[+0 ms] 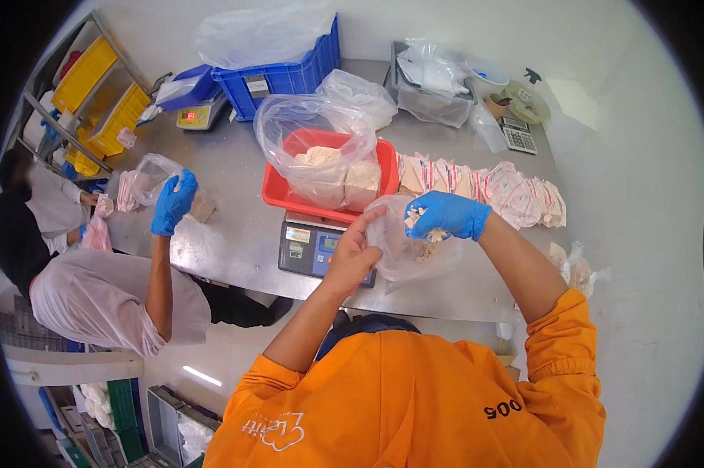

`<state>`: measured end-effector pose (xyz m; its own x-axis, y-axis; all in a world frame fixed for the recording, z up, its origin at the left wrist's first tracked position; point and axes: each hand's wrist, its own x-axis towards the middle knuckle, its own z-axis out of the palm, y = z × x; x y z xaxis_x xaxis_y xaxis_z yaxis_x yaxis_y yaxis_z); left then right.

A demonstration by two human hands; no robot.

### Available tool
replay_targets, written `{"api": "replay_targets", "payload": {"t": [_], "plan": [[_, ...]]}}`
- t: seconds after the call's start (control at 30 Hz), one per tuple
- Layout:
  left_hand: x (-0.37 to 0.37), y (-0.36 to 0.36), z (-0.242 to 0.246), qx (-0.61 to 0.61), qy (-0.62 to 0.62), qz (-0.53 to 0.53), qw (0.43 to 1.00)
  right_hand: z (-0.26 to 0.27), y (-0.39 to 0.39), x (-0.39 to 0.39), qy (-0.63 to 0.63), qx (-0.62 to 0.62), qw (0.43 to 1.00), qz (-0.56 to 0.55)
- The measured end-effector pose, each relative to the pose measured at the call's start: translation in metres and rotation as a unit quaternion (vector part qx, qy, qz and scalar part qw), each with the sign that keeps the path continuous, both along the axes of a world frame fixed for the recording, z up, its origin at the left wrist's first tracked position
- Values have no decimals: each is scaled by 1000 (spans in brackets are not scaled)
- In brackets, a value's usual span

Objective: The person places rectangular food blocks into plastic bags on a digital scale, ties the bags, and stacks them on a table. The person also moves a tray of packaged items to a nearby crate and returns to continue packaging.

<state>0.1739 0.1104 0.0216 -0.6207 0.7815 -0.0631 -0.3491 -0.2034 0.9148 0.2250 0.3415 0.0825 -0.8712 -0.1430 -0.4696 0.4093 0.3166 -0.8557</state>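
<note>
My bare left hand (352, 254) pinches the rim of a clear plastic bag (398, 263) just in front of the scale. Inside it lie some pale crumbly pieces (426, 251). Over the bag's mouth, my blue-gloved right hand (450, 215) is closed around a handful of pale chunks (415, 217). Behind my hands a red plastic bin (276, 193) holds a large open clear bag (276, 126) with pale, lumpy material (319, 157). The bin rests on the platform of a digital scale (299, 248), partly hidden by my left hand and the bin.
Printed filled packets (463, 178) stand in a row on the steel table (235, 234), right of the bin. A blue crate (293, 79), yellow scale (197, 117), grey bin (434, 105) and calculator (518, 136) stand behind. To the left, a co-worker's gloved hand (175, 202) is beside another clear bag (156, 169).
</note>
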Motion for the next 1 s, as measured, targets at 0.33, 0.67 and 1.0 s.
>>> {"api": "replay_targets", "payload": {"t": [0.33, 0.67, 1.0], "plan": [[7, -15, -24, -79, 70, -144, 984, 98, -19, -130, 122, -133, 982, 47], [-13, -60, -28, -58, 135, -244, 959, 51, -83, -220, 295, 404, 856, 130], [-40, -120, -26, -46, 39, -202, 978, 91, -79, -202, 220, 145, 964, -14]]}}
